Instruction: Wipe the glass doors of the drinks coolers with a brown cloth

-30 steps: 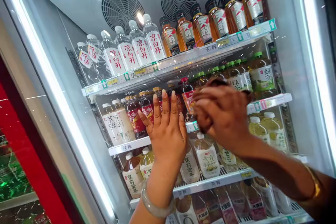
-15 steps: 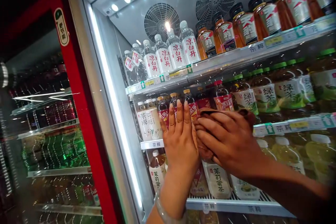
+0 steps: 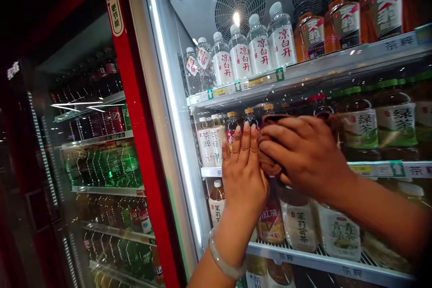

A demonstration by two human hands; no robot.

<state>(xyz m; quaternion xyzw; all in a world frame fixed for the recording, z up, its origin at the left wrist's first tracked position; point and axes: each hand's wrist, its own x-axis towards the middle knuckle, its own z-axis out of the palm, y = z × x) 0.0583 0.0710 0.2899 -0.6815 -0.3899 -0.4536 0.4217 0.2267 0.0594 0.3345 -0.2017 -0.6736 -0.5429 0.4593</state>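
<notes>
My left hand (image 3: 245, 177) lies flat against the glass door of a lit drinks fridge, fingers stretched upward and holding nothing. A pale bangle (image 3: 224, 258) circles that wrist. Just beside it, my right hand (image 3: 303, 155) presses a folded brown cloth (image 3: 270, 162) to the glass, its fingers bent over the cloth. Part of the cloth is hidden under the right hand. Behind the glass, bottles with yellow caps and red labels are partly covered by both hands.
Clear water bottles (image 3: 259, 49) and amber bottles (image 3: 346, 18) line the upper shelf. Green tea bottles (image 3: 359, 121) stand at right on the middle shelf. A bright light strip (image 3: 175, 130) runs down the left side. Left of it is a red-framed fridge (image 3: 140, 112).
The view has swung left, so the fridge and bottles sit farther right and more of the red-framed fridge shows. Both hands stay side by side at the glass, the right still holding the cloth.
</notes>
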